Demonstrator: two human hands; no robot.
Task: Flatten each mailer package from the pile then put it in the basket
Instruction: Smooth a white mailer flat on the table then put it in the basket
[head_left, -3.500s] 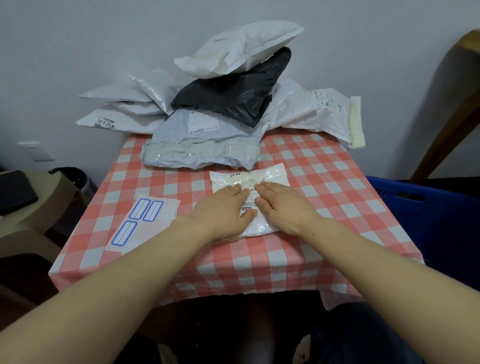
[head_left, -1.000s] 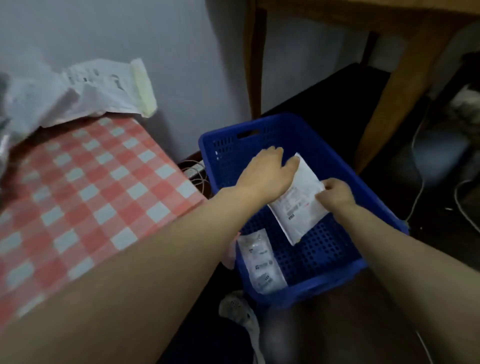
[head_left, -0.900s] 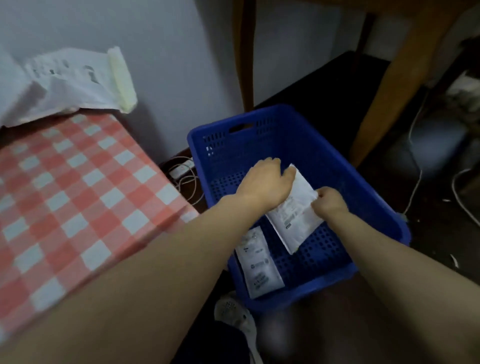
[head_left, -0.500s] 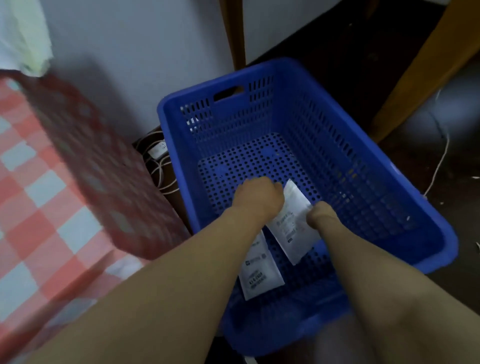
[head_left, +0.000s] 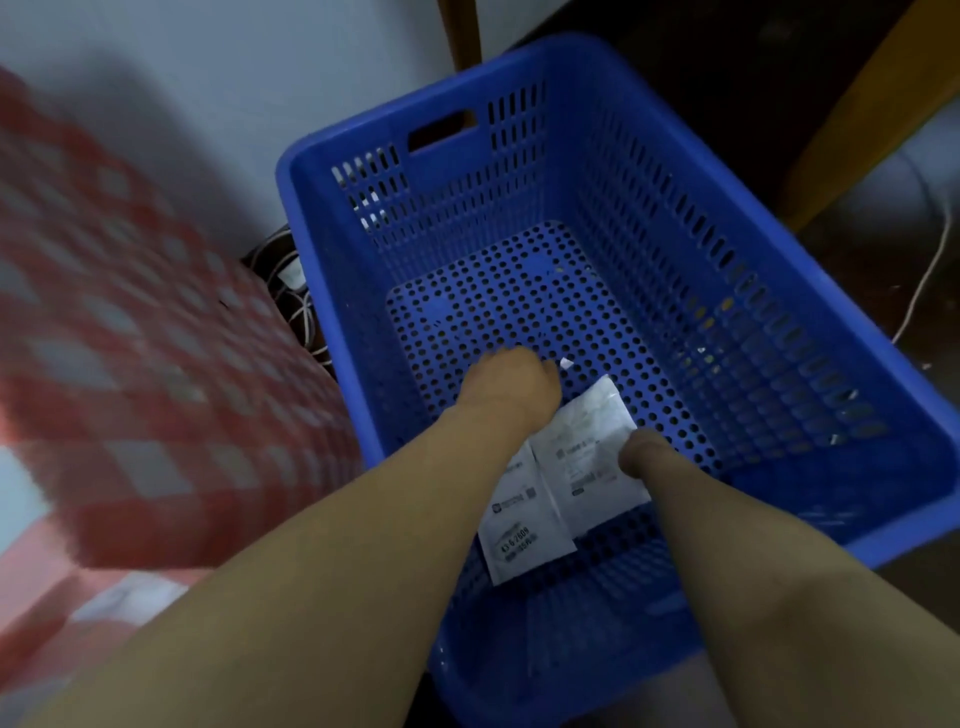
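Note:
Both my hands reach down into the blue perforated basket. A flat white mailer with printed labels lies low over the basket floor between them. My left hand grips its far left edge, fingers curled down over it. At the mailer's right edge is my right hand, holding it with its fingers hidden underneath. A second white mailer lies flat on the basket floor, partly under the first and under my left forearm.
The table with the red checked cloth stands left of the basket, blurred. Coiled cables lie on the floor between table and basket. A wooden furniture leg rises at the upper right, and a thin white cable runs beyond the basket.
I carried the flattened mailer from the table to the basket. In the last second both hands lowered it to the basket floor beside the other mailer, and my view tipped down.

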